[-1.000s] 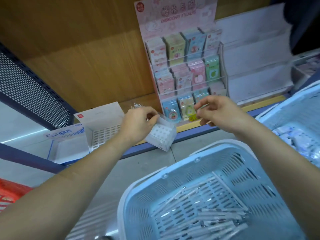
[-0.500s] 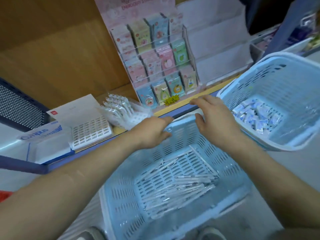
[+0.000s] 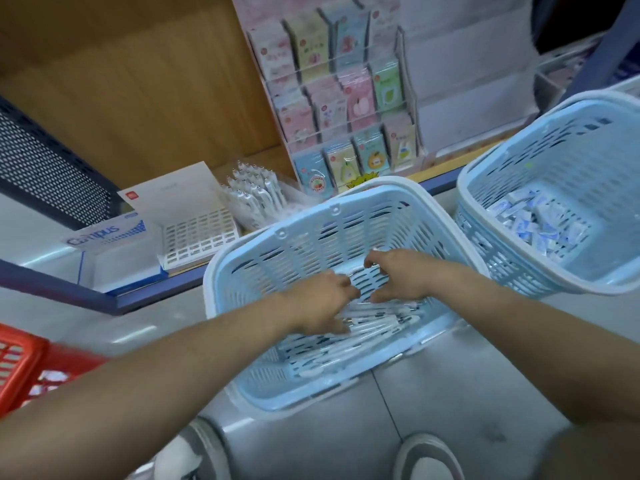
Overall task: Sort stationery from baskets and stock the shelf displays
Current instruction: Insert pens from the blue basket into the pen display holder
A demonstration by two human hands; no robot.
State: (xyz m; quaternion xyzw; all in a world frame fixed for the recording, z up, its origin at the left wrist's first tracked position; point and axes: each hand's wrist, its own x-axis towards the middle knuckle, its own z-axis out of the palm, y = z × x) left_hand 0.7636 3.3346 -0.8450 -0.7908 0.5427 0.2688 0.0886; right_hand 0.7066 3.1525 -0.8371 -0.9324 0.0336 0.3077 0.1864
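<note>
1. Two hands inside light-blue basket (image 3: pixel 311 237); left hand (image 3: pixel 320 303) fingertips on white pens (image 3: pixel 375 323), hold unclear.
2. Right hand (image 3: pixel 401 277) loosely curled, empty.
3. Pens lie at basket's 6 o'clock side.

A grey tiled floor (image 3: pixel 450 393) lies beneath the left hand (image 3: pixel 320 303) and the right hand (image 3: pixel 403 276). Two shoes (image 3: pixel 427 457) stand on it, nearer the person than either hand. A dark perforated panel (image 3: pixel 45 168) sits well left of the left hand, and a wooden back panel (image 3: pixel 138 81) rises beyond it.

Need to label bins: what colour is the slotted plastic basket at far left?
Red slotted plastic basket, clearest in the head view.
</note>
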